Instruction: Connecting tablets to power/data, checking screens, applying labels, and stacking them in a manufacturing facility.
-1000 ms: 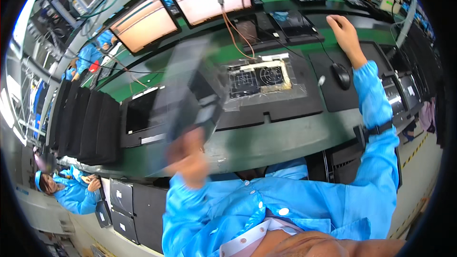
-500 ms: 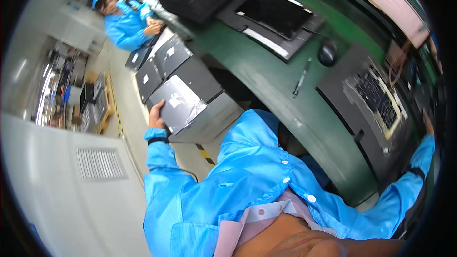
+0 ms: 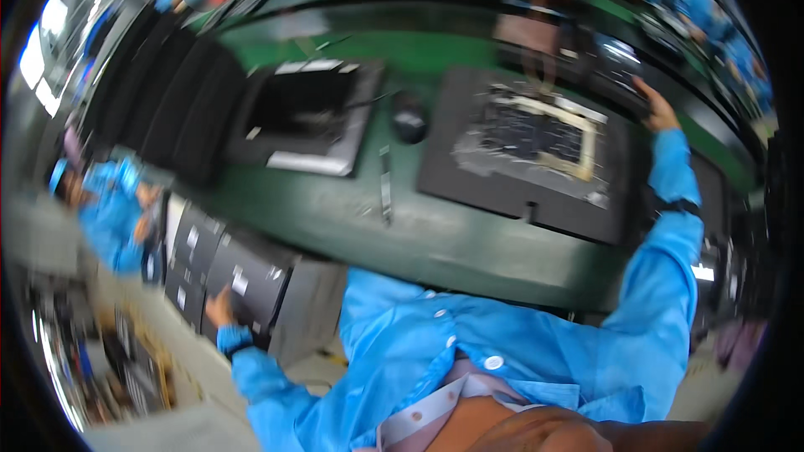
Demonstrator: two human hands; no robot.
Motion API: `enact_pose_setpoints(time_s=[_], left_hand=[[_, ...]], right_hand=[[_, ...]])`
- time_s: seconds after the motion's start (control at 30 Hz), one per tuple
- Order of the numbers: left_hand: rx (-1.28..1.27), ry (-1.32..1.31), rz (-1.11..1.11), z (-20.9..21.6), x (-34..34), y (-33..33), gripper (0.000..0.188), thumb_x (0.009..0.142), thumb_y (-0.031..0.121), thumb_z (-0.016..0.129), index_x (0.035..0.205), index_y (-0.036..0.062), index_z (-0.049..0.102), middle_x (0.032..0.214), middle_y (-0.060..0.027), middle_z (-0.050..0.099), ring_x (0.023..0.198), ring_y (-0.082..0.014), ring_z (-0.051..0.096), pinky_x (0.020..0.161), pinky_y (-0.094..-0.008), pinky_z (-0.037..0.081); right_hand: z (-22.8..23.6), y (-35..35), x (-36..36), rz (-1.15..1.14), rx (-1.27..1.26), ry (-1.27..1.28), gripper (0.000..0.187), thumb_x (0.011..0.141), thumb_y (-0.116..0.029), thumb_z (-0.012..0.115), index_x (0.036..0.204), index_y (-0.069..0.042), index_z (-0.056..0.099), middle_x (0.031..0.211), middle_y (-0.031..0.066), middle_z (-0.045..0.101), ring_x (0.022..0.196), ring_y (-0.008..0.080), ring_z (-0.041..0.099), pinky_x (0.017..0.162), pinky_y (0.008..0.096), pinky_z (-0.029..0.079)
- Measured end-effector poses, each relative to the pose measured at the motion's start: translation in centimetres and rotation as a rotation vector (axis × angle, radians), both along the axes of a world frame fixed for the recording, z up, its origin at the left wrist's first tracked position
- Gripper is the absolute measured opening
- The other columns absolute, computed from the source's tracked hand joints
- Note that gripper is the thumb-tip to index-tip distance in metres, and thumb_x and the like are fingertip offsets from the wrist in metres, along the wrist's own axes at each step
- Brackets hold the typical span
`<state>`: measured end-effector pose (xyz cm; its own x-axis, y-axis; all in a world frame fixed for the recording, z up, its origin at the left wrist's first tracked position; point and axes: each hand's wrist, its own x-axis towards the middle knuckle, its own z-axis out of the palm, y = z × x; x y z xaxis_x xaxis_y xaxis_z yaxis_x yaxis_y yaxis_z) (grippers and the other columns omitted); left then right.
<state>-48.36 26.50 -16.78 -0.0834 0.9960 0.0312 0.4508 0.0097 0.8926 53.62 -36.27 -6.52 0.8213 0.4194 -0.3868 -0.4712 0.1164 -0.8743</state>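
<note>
Around a green surface (image 3: 327,213), our left fingers (image 3: 224,295) touch a black box (image 3: 261,285), our right fingers (image 3: 642,88) a glossy black panel (image 3: 618,63), best kept steady, both grips unclear.

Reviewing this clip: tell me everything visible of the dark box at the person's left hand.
The dark box has a flat, blackish top bearing a small white label; a paler grey face shows on its right. It stands near the left end of the green table, beside other dark, labelled boxes. The left hand appears to touch its left edge. Blur hides its material.
</note>
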Motion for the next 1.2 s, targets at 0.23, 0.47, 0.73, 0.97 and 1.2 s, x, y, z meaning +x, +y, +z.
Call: enact_pose_setpoints(time_s=[0.23, 0.47, 0.73, 0.97, 1.2], left_hand=[[0.398, 0.54, -0.119, 6.3, 18.1, -6.7, 0.048, 0.094, 0.029, 0.07, 0.131, -0.0014, 0.062, 0.151, -0.0231, 0.042, 0.141, -0.0391, 0.04, 0.116, -0.0487, 0.034], [0.687, 0.285, -0.49, 12.5, 28.8, -13.9, 0.027, 0.098, 0.011, 0.065, 0.123, 0.0011, 0.065, 0.149, -0.0157, 0.047, 0.141, -0.0345, 0.043, 0.116, -0.0467, 0.035], [0.739, 0.129, -0.703, 14.3, 33.4, -16.7, 0.024, 0.099, 0.005, 0.061, 0.121, -0.0019, 0.063, 0.149, -0.019, 0.046, 0.139, -0.0359, 0.046, 0.114, -0.0475, 0.04], [0.678, -0.15, -1.007, 13.7, 36.6, -20.2, 0.024, 0.1, 0.002, 0.057, 0.123, -0.0023, 0.061, 0.147, -0.019, 0.047, 0.137, -0.0346, 0.048, 0.112, -0.0446, 0.042], [0.58, -0.274, -1.222, 13.6, 38.6, -22.4, 0.023, 0.098, 0.0, 0.056, 0.12, -0.0023, 0.062, 0.147, -0.0194, 0.047, 0.136, -0.0341, 0.05, 0.112, -0.0452, 0.043]], right_hand=[[3.7, -2.9, -8.2, -0.237, 0.077, -0.18, 0.031, 0.089, -0.029, 0.08, 0.107, -0.005, 0.071, 0.101, 0.0097, 0.075, 0.086, 0.0241, 0.074, 0.081, 0.0351, 0.061], [8.2, -10.1, -12.3, -0.451, 0.033, -0.189, 0.027, 0.09, -0.025, 0.079, 0.104, -0.004, 0.071, 0.103, 0.0103, 0.074, 0.092, 0.0243, 0.071, 0.088, 0.0365, 0.057], [9.6, -22.7, -21.3, -0.697, 0.138, -0.336, 0.03, 0.091, -0.027, 0.078, 0.105, -0.002, 0.069, 0.099, 0.0107, 0.074, 0.083, 0.0252, 0.072, 0.082, 0.0381, 0.059], [6.9, -25.4, -39.4, -1.299, 0.086, -0.455, 0.041, 0.096, -0.024, 0.073, 0.125, 0.003, 0.062, 0.124, 0.0135, 0.068, 0.105, 0.0282, 0.07, 0.092, 0.0411, 0.057], [5.4, -27.4, -46.5, -0.992, -0.563, -0.04, 0.072, 0.097, -0.055, 0.062, 0.133, 0.007, 0.054, 0.117, 0.0231, 0.066, 0.086, 0.0299, 0.073, 0.078, 0.0453, 0.058]])
